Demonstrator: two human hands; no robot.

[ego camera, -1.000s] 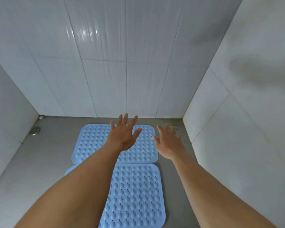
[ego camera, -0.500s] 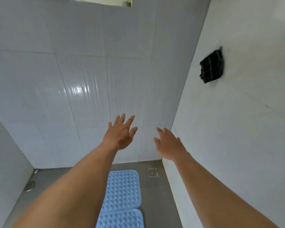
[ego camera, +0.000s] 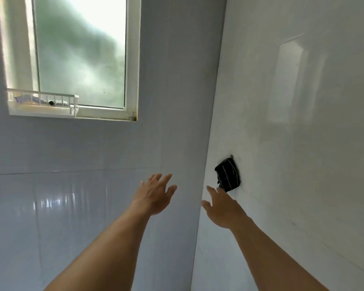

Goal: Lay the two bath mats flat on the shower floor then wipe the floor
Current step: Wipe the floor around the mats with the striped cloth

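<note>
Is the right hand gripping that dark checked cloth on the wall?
No, the right hand has straight, spread fingers just below the dark checked cloth, gripping nothing.

The wall tiles (ego camera: 72, 206) are smooth and shiny, with bright light shining off them; the window (ego camera: 80, 51) has cloudy, frosted glass in a smooth white frame. The dark rag (ego camera: 228, 175) on the side wall is soft cloth with thin pale lines; the little rack (ego camera: 44, 103) looks like white-coated wire.

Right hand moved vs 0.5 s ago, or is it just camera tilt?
Yes. The right hand has risen toward the hanging black cloth. It was well below and left of the cloth; now it is just under it.
</note>
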